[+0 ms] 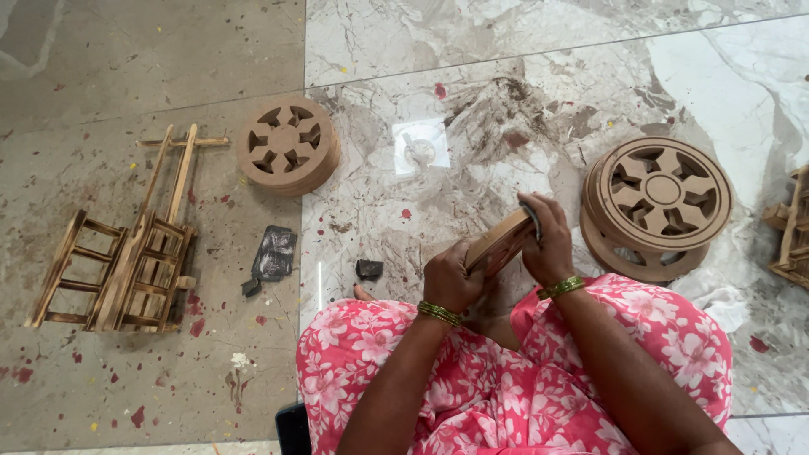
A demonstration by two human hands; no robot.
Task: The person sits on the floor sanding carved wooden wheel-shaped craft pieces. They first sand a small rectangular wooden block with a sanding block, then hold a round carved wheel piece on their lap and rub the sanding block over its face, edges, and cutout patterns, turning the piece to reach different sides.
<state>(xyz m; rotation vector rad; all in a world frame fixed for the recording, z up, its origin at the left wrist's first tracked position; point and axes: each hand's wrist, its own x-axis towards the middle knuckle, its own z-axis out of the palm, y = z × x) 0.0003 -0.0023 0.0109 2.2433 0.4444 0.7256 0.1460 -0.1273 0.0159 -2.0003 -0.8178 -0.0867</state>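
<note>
**Wooden wheel held edge-up and rubbed at the rim; finished parts set to either side**

The person sat on the marble floor (472, 50), knees covered by pink floral cloth. The left hand (451, 278) was closed around the lower side of a wooden wheel (497, 242), thumb and fingers wrapped tight, apparently to brace it against the lap. The wheel stood tilted on edge between the two hands, just above the knees, so that its rim faced upward and could be worked. The right hand (548, 244) was curled over the upper edge, pressing a small dark piece, probably abrasive paper (533, 217), against the rim; how firmly the fingers pinched it could not be told.

A stack of spoked wheels (657, 206) lay flat near the right hand, within easy reach. A second wheel stack (288, 145) lay well apart on the left. Beyond it rested a slatted wooden cart frame (126, 253), on its side. Two dark scraps (274, 257) (369, 269) lay on the floor near the left knee, seemingly used or spare abrasive pieces.
</note>
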